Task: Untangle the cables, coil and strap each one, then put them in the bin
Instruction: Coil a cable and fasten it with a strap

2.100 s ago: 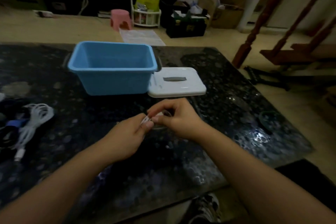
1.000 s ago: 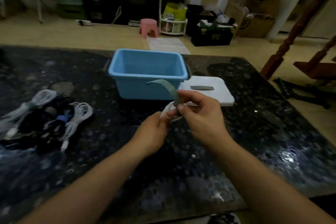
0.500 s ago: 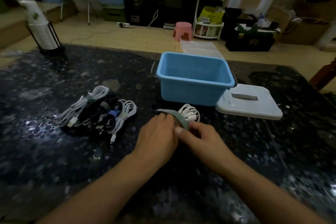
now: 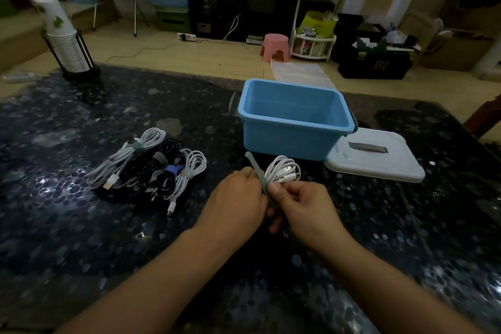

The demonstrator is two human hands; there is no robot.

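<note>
The coiled white cable is pinched between the left hand and right hand above the dark table, its loop pointing toward the blue bin. A grey-green strap slants up-left. Bundled cables lie well left.

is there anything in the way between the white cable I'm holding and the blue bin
Nothing visible blocks it. The coiled white cable is held just in front of the blue bin, which is open on top; its lid lies off to the right on the table.
</note>
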